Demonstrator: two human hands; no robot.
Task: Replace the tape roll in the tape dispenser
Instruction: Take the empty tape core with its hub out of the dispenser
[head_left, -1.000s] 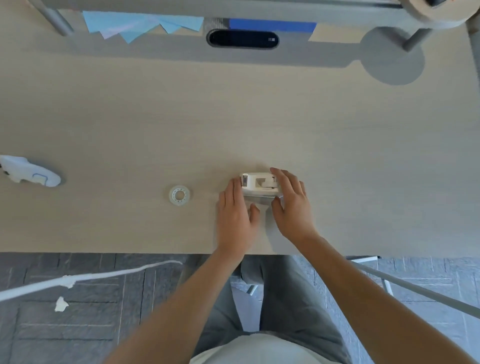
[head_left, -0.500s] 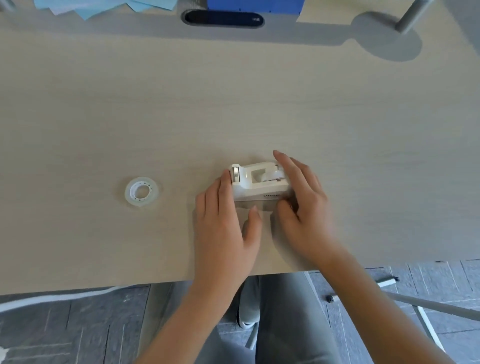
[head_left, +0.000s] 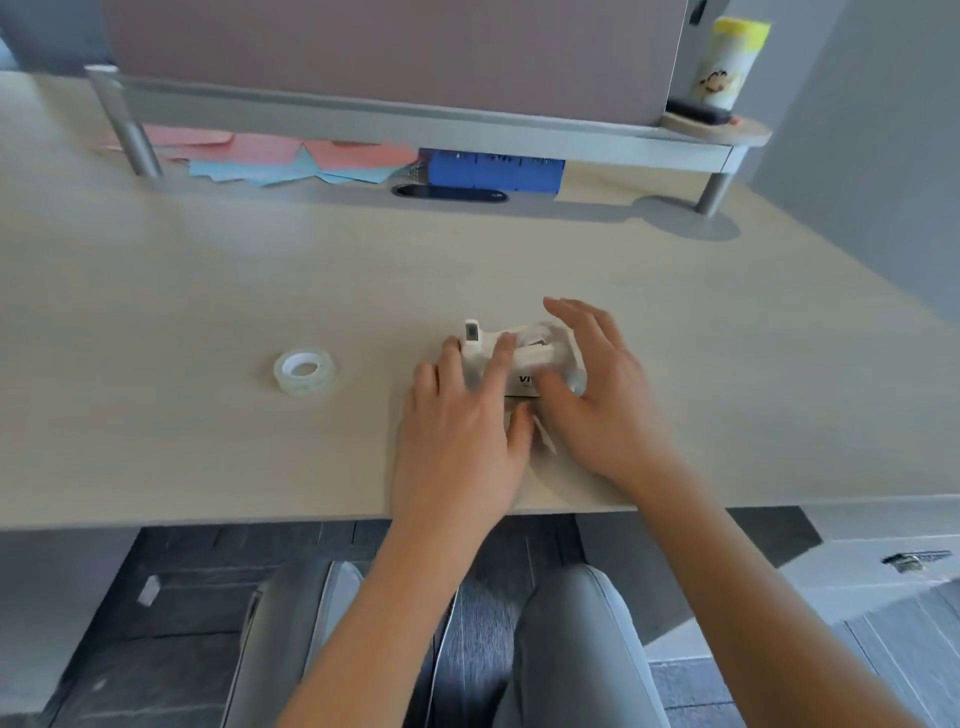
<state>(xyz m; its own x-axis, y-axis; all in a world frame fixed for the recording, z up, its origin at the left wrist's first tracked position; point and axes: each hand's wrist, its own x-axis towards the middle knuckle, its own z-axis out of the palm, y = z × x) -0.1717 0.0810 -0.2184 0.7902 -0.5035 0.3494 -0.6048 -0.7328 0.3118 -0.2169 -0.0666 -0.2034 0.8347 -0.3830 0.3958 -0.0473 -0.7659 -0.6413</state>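
A small white tape dispenser stands on the pale wooden desk, cutter end to the left. My left hand grips its left end, fingers laid over the cutter side. My right hand wraps the right end, thumb on the near side and fingers arched over the top, which hides the roll slot. A clear tape roll with a white core lies flat on the desk, well to the left of both hands.
A raised shelf on metal legs runs along the desk's back. Under it lie pink and blue paper sheets, a blue box and a dark cable slot. A yellow-capped bottle stands on the shelf's right end.
The camera tilted up, so the shelf and bottle came into view. Both hands stayed on the dispenser; my left fingers slid over its cutter end, and my right fingers spread above its top.
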